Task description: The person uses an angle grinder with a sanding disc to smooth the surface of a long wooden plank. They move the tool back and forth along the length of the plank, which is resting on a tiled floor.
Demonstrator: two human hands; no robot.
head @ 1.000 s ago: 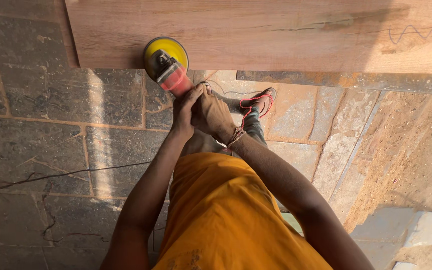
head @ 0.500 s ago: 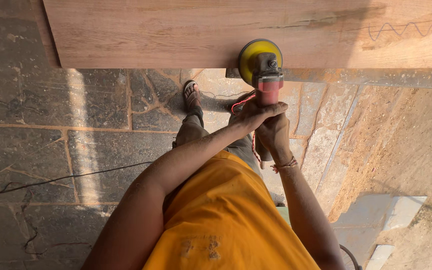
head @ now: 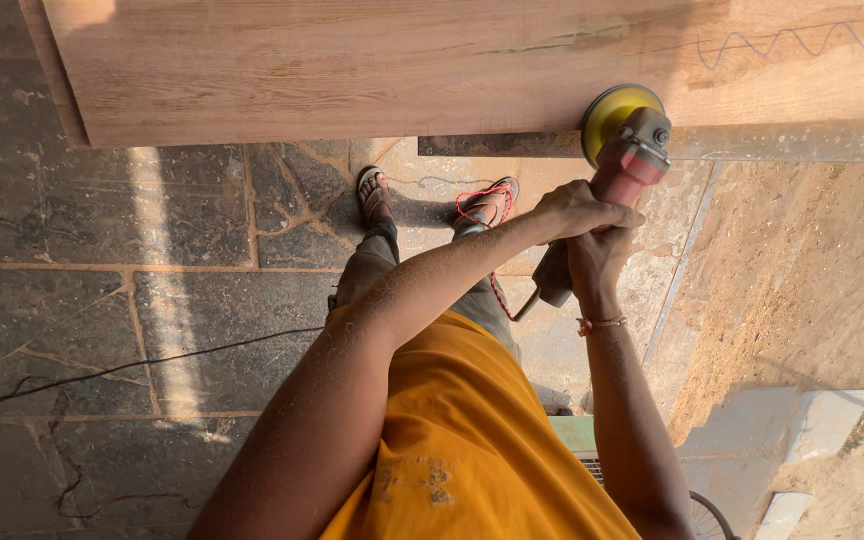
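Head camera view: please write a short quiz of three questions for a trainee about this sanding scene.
1. True or false: both hands grip the red power sander.
2. The yellow disc touches which part of the wooden board? A) its lower edge B) its left end
3. What thin line lies across the stone floor?

Key: 1. true, left hand and right hand. 2. A. 3. A black cable.

Stone floor [head: 102, 300], black cable [head: 152, 360], sandals [head: 374, 190].
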